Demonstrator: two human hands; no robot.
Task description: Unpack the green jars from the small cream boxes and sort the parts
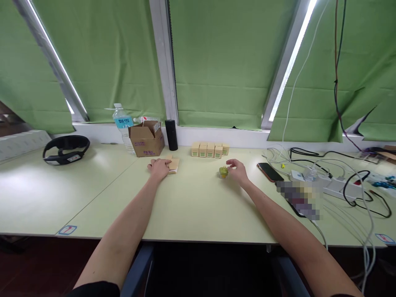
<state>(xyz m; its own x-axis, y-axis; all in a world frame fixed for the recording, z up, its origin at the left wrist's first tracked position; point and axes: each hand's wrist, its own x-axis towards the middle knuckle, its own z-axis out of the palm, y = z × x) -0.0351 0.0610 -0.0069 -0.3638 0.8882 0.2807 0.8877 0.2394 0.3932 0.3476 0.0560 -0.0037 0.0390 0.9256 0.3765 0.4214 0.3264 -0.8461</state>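
My left hand [159, 169] rests on a flat tan piece of card or paper [174, 164] with a white edge, left of the table's middle. Its fingers lie across the left part of that piece, and the thumb is spread to the side. To the right stands a small clear jar with a green lid [223, 172] and something yellow inside. Beside the jar's right side is my right hand [237, 170], its fingers curved and apart; whether a fingertip touches the lid I cannot tell. Behind them, several small kraft boxes [210, 150] with green labels stand in a row.
At the back left are an opened cardboard box [146, 142], a water bottle [123, 126], a black cylinder [171, 135] and a black headband device [67, 150]. A phone [269, 172], a power strip [340, 187] and tangled cables are on the right.
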